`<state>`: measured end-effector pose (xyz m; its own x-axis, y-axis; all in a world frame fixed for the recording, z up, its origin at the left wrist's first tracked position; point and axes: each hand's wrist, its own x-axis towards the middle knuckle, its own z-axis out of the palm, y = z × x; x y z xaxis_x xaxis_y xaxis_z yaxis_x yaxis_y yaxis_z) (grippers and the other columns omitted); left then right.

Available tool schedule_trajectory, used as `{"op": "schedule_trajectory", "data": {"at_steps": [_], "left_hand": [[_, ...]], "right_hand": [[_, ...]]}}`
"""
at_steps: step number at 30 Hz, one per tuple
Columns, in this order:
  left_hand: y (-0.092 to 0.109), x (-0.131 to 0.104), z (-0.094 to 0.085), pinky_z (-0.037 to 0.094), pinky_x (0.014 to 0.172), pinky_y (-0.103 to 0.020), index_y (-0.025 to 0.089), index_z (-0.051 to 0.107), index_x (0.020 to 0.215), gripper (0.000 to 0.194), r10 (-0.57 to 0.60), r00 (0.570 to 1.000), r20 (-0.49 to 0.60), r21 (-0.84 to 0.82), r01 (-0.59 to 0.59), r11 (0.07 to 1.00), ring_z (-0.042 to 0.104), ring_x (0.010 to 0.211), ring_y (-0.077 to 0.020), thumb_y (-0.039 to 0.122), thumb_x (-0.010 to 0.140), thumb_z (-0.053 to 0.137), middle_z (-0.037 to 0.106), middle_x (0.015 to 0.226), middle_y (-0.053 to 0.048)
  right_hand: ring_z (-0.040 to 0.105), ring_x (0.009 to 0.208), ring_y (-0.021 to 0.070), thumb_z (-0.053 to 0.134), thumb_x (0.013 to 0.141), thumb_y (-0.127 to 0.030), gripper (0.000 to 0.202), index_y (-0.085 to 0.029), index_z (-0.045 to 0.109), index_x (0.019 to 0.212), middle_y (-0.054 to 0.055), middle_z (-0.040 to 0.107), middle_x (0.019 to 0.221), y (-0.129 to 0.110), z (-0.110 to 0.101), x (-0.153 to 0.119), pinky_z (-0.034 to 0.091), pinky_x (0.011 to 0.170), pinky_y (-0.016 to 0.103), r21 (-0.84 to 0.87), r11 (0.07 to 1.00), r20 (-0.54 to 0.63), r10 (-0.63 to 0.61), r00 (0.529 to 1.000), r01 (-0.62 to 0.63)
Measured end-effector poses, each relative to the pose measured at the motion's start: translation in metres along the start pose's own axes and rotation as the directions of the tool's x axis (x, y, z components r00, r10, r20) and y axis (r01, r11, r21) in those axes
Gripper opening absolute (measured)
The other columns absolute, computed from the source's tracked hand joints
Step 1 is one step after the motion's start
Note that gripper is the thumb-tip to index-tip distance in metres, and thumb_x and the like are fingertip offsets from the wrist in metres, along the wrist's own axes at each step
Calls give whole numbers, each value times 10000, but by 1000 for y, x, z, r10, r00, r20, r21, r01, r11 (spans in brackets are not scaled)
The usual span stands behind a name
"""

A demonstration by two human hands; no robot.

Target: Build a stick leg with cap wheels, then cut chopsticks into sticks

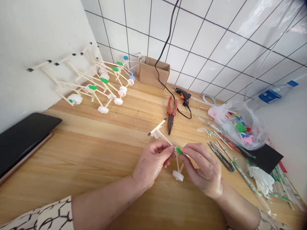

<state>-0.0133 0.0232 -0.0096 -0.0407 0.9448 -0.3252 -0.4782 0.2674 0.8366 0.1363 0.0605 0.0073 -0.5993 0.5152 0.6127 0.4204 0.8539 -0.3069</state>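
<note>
A small stick bicycle model (177,161) is held over the middle of the table. Its handlebar with black ends (157,127) points up and to the left, and a white wheel (177,175) hangs at its lower end. My left hand (153,161) pinches the frame sticks near their joint. Between the thumb and fingers of my right hand (202,167) is a green oval piece (178,150), touching the top of the frame beside my left fingertips. Part of the model is hidden behind my left hand.
Finished stick bicycles (91,87) stand at the back left, near a cardboard box (153,74). Pliers (171,116), a glue gun (183,95), scissors (222,156) and a plastic bag (240,127) lie beyond and right. A phone (26,137) is at left.
</note>
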Motion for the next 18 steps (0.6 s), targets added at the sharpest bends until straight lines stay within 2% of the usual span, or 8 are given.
{"op": "schedule_trajectory", "data": {"at_steps": [4, 9, 18], "left_hand": [[0, 0, 0, 339, 455, -204, 128, 608, 622, 188, 13, 1000, 6, -4, -13, 1000, 418, 463, -62, 274, 738, 633, 565, 586, 18], [1, 0, 1, 339, 454, -206, 128, 614, 628, 185, 5, 1000, 8, -8, -5, 1000, 421, 461, -62, 278, 735, 635, 570, 591, 16], [0, 0, 0, 335, 449, -208, 126, 613, 624, 193, 10, 1000, 18, -33, -9, 999, 419, 459, -62, 287, 727, 641, 569, 587, 16]], "right_hand": [[587, 742, 180, 601, 763, -65, 229, -154, 599, 975, 88, 632, 837, 0, -1, 1, 501, 634, 319, -55, 997, 29, -46, 999, 48], [583, 718, 174, 591, 776, -68, 177, -159, 611, 926, 81, 632, 814, 1, -1, 1, 491, 625, 312, -87, 995, 16, -48, 999, 49], [602, 719, 166, 600, 757, -34, 213, -167, 589, 922, 70, 646, 807, -4, -2, 3, 504, 625, 304, -9, 1000, -4, -3, 1000, 3]]}}
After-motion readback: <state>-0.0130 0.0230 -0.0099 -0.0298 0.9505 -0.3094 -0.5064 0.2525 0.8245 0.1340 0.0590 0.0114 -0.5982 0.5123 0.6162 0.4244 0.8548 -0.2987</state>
